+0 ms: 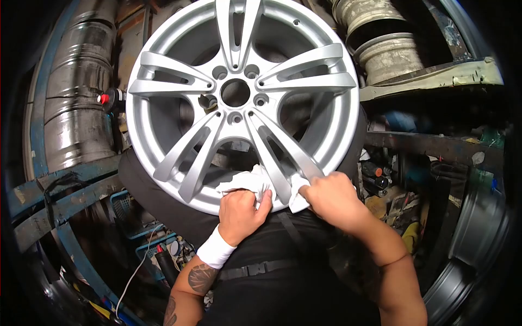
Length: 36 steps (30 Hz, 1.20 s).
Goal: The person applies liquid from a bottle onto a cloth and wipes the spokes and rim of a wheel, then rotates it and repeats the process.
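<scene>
A silver alloy wheel (236, 133) rests face up across my lap, with split spokes around its open center bore. My left hand (242, 212) is closed around a bunched white cloth (253, 178) at the wheel's near edge. On the other side of a lower-right spoke (276, 182), my right hand (337, 198) grips white cloth too, close to the rim. Whether this is one cloth running behind the spoke or two pieces is hidden.
Metal wheels are stacked in a column at left (81, 92) and on a rack at upper right (389, 54). Blue metal frames (70, 168) flank me. Blue baskets (128, 212) stand lower left, a white cable (136, 269) nearby. Dark wheels (478, 233) sit lower right.
</scene>
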Available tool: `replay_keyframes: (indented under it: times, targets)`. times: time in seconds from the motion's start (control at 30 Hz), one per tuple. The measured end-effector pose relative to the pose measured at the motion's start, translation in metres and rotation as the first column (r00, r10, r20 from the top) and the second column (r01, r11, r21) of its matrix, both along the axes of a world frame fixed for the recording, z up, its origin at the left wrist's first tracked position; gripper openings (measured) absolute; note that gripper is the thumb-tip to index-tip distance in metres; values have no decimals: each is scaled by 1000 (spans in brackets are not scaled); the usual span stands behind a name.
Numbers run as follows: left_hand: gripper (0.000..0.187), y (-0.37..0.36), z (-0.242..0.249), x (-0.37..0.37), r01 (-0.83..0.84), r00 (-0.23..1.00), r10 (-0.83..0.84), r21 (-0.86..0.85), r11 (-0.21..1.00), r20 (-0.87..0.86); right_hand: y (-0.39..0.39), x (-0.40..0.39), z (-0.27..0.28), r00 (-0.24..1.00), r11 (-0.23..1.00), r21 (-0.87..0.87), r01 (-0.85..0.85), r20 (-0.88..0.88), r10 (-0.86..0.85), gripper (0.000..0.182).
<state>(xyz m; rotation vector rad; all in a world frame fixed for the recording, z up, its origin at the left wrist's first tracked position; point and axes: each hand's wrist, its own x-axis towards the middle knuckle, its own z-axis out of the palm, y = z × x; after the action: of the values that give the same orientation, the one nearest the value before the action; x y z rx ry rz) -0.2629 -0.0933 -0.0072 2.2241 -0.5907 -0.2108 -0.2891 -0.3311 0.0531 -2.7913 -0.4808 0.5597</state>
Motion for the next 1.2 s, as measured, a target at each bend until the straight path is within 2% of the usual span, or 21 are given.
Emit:
replay_keyframes:
  times: [0.13,0.23,0.27,0.37,0.5,0.53,0.63,0.67,0.77,0.9,0.93,1.03,1.07,1.2]
  targets:
    - [35,1,0,1,12,1000,-13,48,999,17,-5,1,22,993,997,19,-74,-96,76,10]
    - [35,-3,-3,0,-27,999,25,47,999,30,0,-3,-3,1000,999,-41,-14,-2,14,8]
    - [35,-4,-3,4,-21,1000,20,42,999,23,-1,-6,6,999,999,-11,-42,25,42,8]
    - [35,-1,1,0,-22,1000,22,55,998,-15,-2,0,26,988,996,5,-85,-129,85,9]
    - [34,-4,2,2,-23,1000,24,49,999,-16,4,0,10,996,996,-76,-41,-84,34,11]
    - [34,-4,1,2,-27,999,28,49,998,-20,3,-1,16,994,996,-52,-66,-87,61,11]
    - [34,-1,4,3,6,1000,-5,76,997,-14,-2,11,19,984,995,10,-99,-148,100,11]
    - [33,-2,5,3,-2,1000,4,82,997,-22,-3,16,8,980,995,-21,-95,-180,89,9]
    - [33,-6,-2,4,-25,999,25,18,1000,30,2,1,8,995,996,-51,-70,-68,67,14]
    - [34,-3,-2,3,-21,999,20,41,999,27,-1,14,17,980,999,-8,-52,-191,50,14]
    - [34,-4,-2,2,-24,999,23,27,999,42,-2,8,-1,989,998,-49,-44,-144,36,14]
    - [34,-5,-3,5,-11,998,10,11,1000,69,0,-3,17,995,998,-51,-44,-91,39,17]
    - [34,-2,-4,4,-4,998,2,25,1000,59,-1,1,26,989,999,-18,-40,-146,37,18]
    - [27,-4,1,3,-9,1000,9,48,999,-4,-1,6,4,991,998,-51,-27,-131,21,23]
